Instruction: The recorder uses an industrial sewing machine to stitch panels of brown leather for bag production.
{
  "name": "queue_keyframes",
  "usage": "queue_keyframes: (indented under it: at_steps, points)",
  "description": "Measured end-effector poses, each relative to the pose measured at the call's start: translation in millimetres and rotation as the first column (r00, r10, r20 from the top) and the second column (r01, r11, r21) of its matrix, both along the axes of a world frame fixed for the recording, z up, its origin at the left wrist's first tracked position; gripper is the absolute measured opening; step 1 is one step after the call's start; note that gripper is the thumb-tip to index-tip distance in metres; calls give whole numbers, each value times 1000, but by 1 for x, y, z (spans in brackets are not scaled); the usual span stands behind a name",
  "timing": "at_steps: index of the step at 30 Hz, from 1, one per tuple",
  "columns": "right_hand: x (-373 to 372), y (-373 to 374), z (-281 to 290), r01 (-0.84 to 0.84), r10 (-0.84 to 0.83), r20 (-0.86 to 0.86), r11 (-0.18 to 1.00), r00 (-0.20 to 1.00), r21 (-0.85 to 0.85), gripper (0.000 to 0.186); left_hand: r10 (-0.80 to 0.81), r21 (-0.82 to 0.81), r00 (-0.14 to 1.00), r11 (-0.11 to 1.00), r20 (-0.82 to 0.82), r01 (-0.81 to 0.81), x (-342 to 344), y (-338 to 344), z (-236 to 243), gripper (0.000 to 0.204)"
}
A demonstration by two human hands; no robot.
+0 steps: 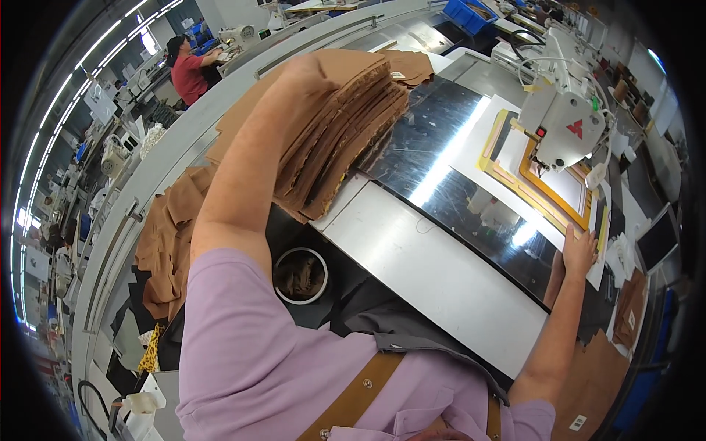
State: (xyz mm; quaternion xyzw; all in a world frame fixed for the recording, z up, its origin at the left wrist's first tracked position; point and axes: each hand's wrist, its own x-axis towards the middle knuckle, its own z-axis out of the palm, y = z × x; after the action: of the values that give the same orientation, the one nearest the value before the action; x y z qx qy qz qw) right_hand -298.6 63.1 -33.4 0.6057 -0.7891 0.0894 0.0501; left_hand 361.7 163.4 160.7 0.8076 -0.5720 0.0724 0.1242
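My left hand (312,71) reaches over a thick stack of brown leather-like pieces (334,136) and rests at its far part. Its fingers are bent down and mostly hidden, so whether they pinch a piece does not show. On the right, my right hand (581,252) lies with fingers stretched out at the near edge of a white sheet template (471,151) with yellow borders. An orange frame (531,180) sits on that template, under the head of a white sewing machine (562,125).
A shiny metal plate (448,136) spans the table between stack and machine. More brown pieces (173,235) hang at the left. A round white-rimmed bin (300,275) stands below the table edge. Further brown pieces (588,382) lie at the lower right. A person in red (193,73) works far off.
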Motion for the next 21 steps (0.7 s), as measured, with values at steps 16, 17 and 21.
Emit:
queue_keyframes:
  at_steps: [16, 17, 21]
  points:
    - [21, 45, 18, -370, 523, 557, 852, 645, -370, 48, -194, -371, 655, 918, -730, -142, 36, 10, -19, 26]
    - [38, 54, 23, -427, 473, 721, 864, 506, -267, 47, -434, -495, 463, 869, -773, -12, 21, 5, -23, 22]
    - [104, 95, 39, -596, 244, 969, 774, -31, -214, 50, -674, -623, 66, 712, -736, 323, -145, 32, 0, 12]
